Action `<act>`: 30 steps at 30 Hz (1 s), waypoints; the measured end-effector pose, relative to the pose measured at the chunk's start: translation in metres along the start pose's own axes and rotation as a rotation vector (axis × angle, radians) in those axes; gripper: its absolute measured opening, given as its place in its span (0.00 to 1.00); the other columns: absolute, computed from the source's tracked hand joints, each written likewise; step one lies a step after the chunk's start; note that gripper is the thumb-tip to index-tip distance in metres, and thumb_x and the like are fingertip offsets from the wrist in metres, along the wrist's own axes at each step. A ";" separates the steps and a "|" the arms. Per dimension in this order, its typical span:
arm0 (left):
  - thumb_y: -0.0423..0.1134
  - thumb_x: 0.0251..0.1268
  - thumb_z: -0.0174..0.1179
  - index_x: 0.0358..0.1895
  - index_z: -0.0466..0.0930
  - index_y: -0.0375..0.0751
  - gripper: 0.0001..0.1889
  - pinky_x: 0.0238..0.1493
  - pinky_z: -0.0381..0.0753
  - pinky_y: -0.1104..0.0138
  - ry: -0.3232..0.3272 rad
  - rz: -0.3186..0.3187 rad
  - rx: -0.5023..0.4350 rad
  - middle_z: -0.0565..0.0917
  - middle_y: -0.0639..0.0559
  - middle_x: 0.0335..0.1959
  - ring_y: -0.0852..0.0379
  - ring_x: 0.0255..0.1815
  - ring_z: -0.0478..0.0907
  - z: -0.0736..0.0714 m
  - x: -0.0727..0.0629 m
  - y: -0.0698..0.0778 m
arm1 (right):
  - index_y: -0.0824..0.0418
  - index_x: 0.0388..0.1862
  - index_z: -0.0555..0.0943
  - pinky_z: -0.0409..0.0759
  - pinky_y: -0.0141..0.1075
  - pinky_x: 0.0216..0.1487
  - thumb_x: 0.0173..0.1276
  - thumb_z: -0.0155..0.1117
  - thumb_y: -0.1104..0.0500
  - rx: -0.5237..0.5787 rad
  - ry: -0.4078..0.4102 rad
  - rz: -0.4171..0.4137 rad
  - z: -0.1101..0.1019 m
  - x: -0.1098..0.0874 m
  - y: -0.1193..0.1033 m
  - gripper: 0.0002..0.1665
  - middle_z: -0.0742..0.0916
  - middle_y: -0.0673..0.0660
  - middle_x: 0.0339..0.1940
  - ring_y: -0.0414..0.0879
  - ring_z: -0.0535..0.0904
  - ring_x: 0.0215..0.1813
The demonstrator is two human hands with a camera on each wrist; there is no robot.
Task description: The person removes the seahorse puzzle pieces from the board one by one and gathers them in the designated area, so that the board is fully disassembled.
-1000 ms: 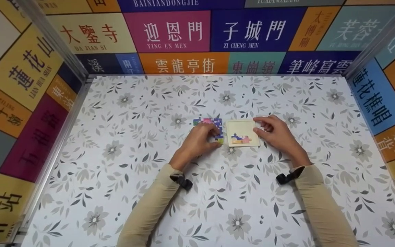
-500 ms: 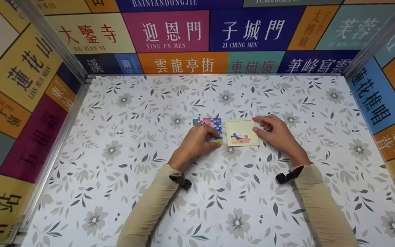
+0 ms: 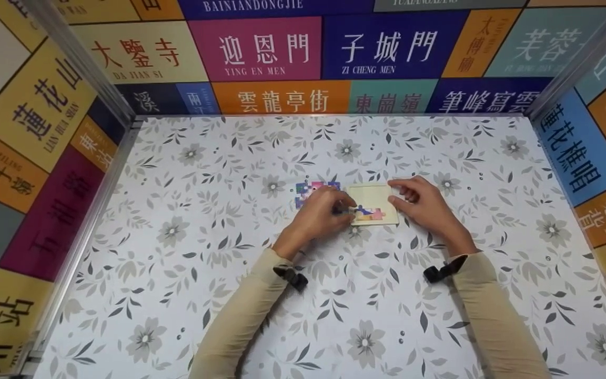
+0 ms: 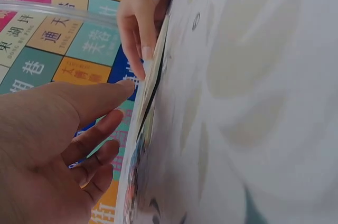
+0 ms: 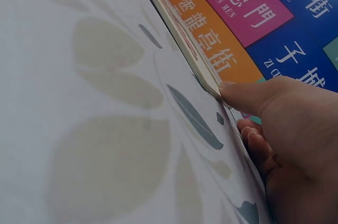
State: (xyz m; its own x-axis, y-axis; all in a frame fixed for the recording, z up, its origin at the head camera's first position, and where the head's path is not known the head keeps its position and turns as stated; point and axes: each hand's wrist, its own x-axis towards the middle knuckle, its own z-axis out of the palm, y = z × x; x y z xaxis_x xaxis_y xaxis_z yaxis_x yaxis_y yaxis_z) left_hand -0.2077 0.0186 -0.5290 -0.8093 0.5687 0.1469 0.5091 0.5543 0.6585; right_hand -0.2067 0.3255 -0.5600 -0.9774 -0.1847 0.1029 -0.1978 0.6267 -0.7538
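Note:
A small cream puzzle tray (image 3: 376, 196) lies flat on the table, with a few joined jigsaw pieces (image 3: 370, 214) in its lower left part. My right hand (image 3: 423, 202) grips the tray's right edge with thumb and index finger; in the right wrist view the thumb (image 5: 248, 94) presses at its corner. At the tray's lower left edge, my left hand (image 3: 320, 213) pinches a small puzzle piece, of which only a pale edge shows in the head view. Beneath and behind that hand, a patch of colourful jigsaw pieces (image 3: 305, 192) is partly hidden.
A white table with a grey flower and leaf print (image 3: 261, 158) spreads around the hands. Panels with Chinese lettering (image 3: 266, 47) wall it in at the back and both sides. Each wrist wears a black camera (image 3: 291, 277) over a beige sleeve.
My left hand has moved right from the colourful pieces to the tray's left edge, uncovering more of the patch's left side. The right hand and the tray stay in place.

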 end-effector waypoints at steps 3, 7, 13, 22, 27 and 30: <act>0.38 0.67 0.74 0.51 0.93 0.42 0.11 0.55 0.83 0.64 -0.021 0.005 -0.023 0.91 0.49 0.46 0.53 0.48 0.86 0.006 0.006 0.006 | 0.53 0.69 0.86 0.72 0.27 0.45 0.76 0.74 0.51 -0.005 0.003 0.000 0.000 0.000 0.001 0.25 0.83 0.58 0.48 0.47 0.76 0.44; 0.36 0.67 0.74 0.50 0.92 0.40 0.11 0.50 0.83 0.66 -0.052 0.017 -0.041 0.90 0.47 0.44 0.52 0.45 0.85 0.015 0.013 0.011 | 0.52 0.69 0.86 0.72 0.27 0.45 0.77 0.73 0.50 -0.013 0.005 -0.002 0.001 0.000 0.002 0.24 0.83 0.58 0.48 0.46 0.76 0.43; 0.38 0.71 0.73 0.52 0.92 0.38 0.11 0.53 0.83 0.68 -0.085 0.071 -0.049 0.92 0.46 0.47 0.52 0.48 0.86 0.026 0.023 0.019 | 0.52 0.68 0.86 0.73 0.25 0.44 0.76 0.73 0.49 -0.023 0.015 -0.008 0.000 0.000 0.002 0.24 0.84 0.57 0.48 0.45 0.77 0.43; 0.35 0.72 0.72 0.57 0.91 0.38 0.14 0.59 0.84 0.66 -0.092 0.089 -0.030 0.90 0.45 0.52 0.50 0.53 0.85 0.031 0.026 0.021 | 0.57 0.69 0.86 0.72 0.23 0.44 0.75 0.74 0.54 0.000 0.025 -0.020 0.001 0.001 0.000 0.25 0.84 0.60 0.47 0.47 0.77 0.43; 0.33 0.72 0.70 0.59 0.90 0.38 0.15 0.62 0.83 0.65 -0.110 0.079 -0.016 0.90 0.45 0.54 0.51 0.56 0.85 0.029 0.026 0.023 | 0.57 0.70 0.85 0.72 0.24 0.44 0.75 0.74 0.54 -0.007 0.012 -0.013 0.001 0.002 0.001 0.27 0.84 0.60 0.47 0.48 0.76 0.43; 0.32 0.73 0.69 0.59 0.90 0.38 0.14 0.62 0.83 0.65 -0.120 0.085 -0.010 0.90 0.45 0.54 0.51 0.56 0.85 0.029 0.026 0.024 | 0.57 0.71 0.85 0.72 0.24 0.44 0.76 0.74 0.53 -0.007 0.009 -0.012 0.000 0.001 0.000 0.27 0.84 0.60 0.47 0.48 0.76 0.43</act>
State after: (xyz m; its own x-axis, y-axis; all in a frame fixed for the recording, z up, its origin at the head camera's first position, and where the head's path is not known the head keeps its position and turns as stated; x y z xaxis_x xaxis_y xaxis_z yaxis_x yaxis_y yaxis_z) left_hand -0.2081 0.0646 -0.5309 -0.7225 0.6820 0.1134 0.5704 0.4954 0.6551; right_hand -0.2082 0.3252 -0.5604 -0.9756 -0.1854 0.1176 -0.2098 0.6297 -0.7479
